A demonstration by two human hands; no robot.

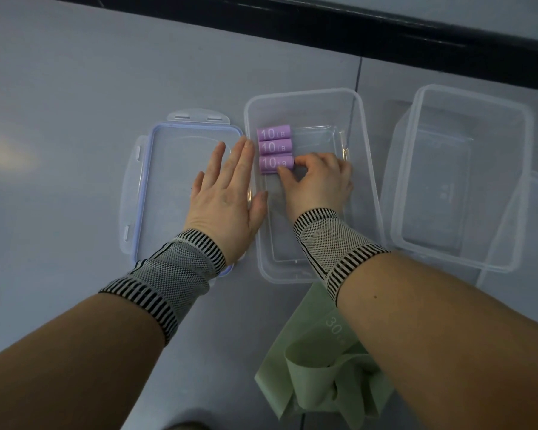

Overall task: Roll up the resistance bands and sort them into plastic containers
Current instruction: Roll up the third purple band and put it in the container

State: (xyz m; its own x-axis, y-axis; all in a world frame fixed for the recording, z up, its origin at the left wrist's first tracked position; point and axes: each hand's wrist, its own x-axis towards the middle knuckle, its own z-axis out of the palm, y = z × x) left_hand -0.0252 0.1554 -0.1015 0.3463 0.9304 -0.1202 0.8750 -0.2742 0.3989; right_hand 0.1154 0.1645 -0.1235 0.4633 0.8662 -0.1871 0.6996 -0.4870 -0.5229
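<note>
Three purple rolls marked 10 LB sit stacked in a column at the upper left of the middle container (366, 169), centre frame, and the right hand (318, 178) is down inside it, fingers curled round the nearest purple roll (275, 163), pinching its right end as it settles against the other two. The left hand (227, 193) lies flat and relaxed, fingers straight, on the lid (143, 193) at centre left, its thumb edge just beside the container's wall, perhaps bracing it, though contact is hard to call from this angle.

So this looks like the placing step for the third purple roll, nearly done. A second clear container (525, 144) waits at the right of the frame, with nothing visible inside. At the lower centre a green band (311, 367) marked 30 lies loose and crumpled on the bench (60, 103), partly under the right forearm.

Next up, I'd judge: let go without the roll springing open, draw the hand out, then flatten that green band before rolling it tight.
</note>
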